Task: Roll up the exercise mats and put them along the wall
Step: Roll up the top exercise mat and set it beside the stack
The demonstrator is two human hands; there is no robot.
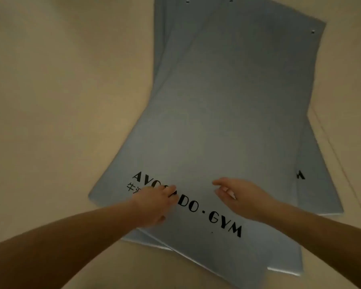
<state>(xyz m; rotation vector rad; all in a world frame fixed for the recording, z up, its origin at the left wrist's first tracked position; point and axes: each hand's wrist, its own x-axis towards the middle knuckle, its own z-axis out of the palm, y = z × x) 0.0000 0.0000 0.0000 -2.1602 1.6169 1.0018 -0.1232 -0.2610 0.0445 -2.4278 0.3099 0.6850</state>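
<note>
Fingers, left hand (154, 203): bent down (171, 191) onto the top mat, covering part of its lettering; whether they pinch anything cannot be told
Fingers, right hand (238, 197): loosely apart (219, 182) and relaxed, just over the mat; contact unclear
Top mat (227, 122): grey-blue, flat and unrolled, slightly askew on the pile
Lettering (223, 222): black, near the mat's close end, between the two hands
Stack of mats (315, 180): fanned out beneath, edges showing at the right and near side
Eyelets (313, 31): small holes at the far end
Floor (61, 101): beige, under the stack
</note>
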